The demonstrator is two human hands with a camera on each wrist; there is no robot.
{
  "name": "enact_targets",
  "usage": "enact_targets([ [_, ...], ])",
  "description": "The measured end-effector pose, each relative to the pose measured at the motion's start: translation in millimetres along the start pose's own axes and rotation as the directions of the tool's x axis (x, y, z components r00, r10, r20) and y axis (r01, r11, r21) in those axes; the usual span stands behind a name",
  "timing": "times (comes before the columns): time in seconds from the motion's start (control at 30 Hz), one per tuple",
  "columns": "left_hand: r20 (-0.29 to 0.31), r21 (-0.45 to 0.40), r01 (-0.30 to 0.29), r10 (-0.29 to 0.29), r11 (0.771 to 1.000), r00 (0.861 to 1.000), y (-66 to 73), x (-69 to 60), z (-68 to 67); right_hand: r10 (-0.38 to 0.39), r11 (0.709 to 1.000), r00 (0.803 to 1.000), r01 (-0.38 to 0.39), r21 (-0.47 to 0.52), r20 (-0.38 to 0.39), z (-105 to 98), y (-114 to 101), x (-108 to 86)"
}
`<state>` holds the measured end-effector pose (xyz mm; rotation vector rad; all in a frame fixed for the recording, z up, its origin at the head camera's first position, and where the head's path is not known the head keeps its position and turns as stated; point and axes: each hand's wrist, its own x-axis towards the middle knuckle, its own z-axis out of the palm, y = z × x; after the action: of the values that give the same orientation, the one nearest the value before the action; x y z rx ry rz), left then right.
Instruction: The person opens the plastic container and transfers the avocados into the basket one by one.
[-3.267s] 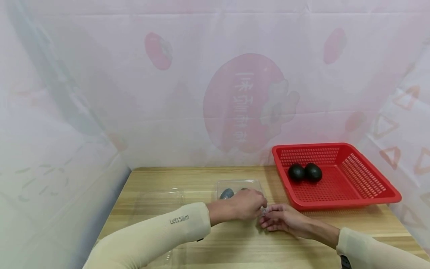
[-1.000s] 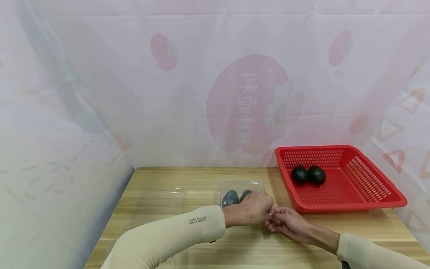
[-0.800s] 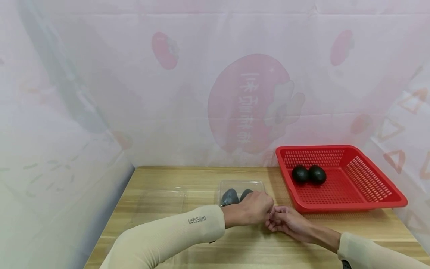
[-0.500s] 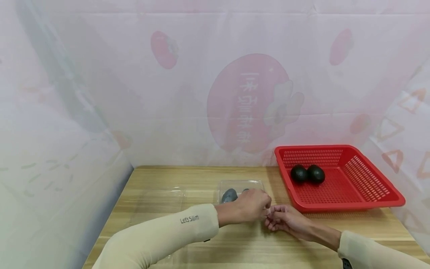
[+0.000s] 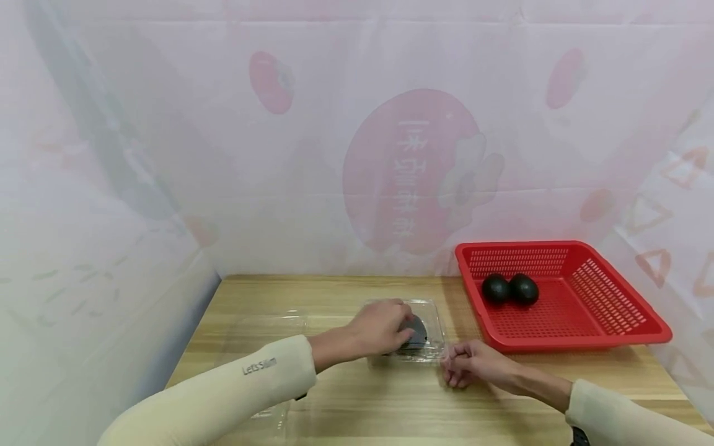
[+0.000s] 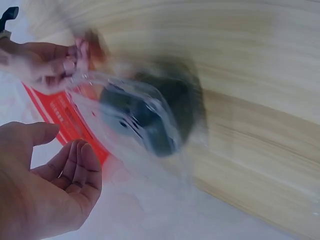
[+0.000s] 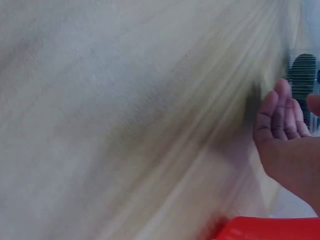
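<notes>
A clear plastic clamshell box point(image 5: 434, 316) with dark avocados point(image 5: 416, 334) inside sits at the middle of the table. Over its top is my left hand point(image 5: 379, 328), which hides the box's left part. In the left wrist view this left hand point(image 6: 50, 185) has loosely bent fingers with nothing between them, apart from the blurred box point(image 6: 170, 120). My right hand point(image 5: 480, 365) is at the box's near right corner. In the left wrist view, the thumb and fingers of the right hand point(image 6: 47, 65) pinch the box's edge.
A red plastic basket point(image 5: 558, 337) with two avocados point(image 5: 510, 289) stands on the right of the wooden table point(image 5: 357, 409). Clear plastic containers point(image 5: 264, 341) lie at the left. Printed cloth walls point(image 5: 290, 186) close off the back and sides.
My left hand has left the box's near right corner and moved leftward over its top. My right hand stays at that corner. The basket and its avocados have not moved.
</notes>
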<state>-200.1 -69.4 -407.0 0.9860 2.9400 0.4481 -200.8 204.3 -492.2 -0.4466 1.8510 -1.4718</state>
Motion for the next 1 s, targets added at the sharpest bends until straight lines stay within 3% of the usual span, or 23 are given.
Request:
enact_targets([
  [0.2, -0.022, -0.184, 0.055, -0.06, 0.981, 0.998, -19.9, -15.4, -11.2, -0.023, 0.987, 1.0, 0.025, -0.161, 0.017, 2.5, -8.0, -2.6],
  [0.3, -0.012, -0.262, 0.083, -0.089, 0.962, 0.996, -26.0, -21.7, -13.3, -0.044, 0.951, 0.999, 0.051, -0.306, 0.028, 6.0, -13.6, -3.8],
  [0.5, 0.01, -0.367, 0.146, -0.153, 0.919, 0.988, -37.5, -39.0, -16.1, -0.047, 0.8, 0.998, 0.06, -0.597, 0.037, 13.2, -30.7, -8.9],
  [0.67, 0.0, -0.366, 0.189, -0.204, 0.911, 0.979, -46.8, -48.6, -14.8, -0.044, 0.746, 0.998, 0.062, -0.663, 0.044, 17.3, -43.5, -14.4],
  [0.73, -0.005, -0.347, 0.205, -0.221, 0.915, 0.975, -49.1, -51.8, -14.7, -0.069, 0.709, 0.997, 0.08, -0.701, 0.044, 20.0, -49.0, -16.3],
  [0.87, 0.027, -0.316, 0.234, -0.238, 0.919, 0.971, -52.7, -58.3, -14.7, -0.153, 0.595, 0.987, 0.133, -0.793, 0.051, 27.6, -61.5, -17.7],
  [1.0, 0.091, -0.318, 0.241, -0.223, 0.917, 0.97, -56.3, -65.2, -13.3, -0.273, 0.479, 0.958, 0.209, -0.853, 0.081, 36.0, -75.9, -13.9],
])
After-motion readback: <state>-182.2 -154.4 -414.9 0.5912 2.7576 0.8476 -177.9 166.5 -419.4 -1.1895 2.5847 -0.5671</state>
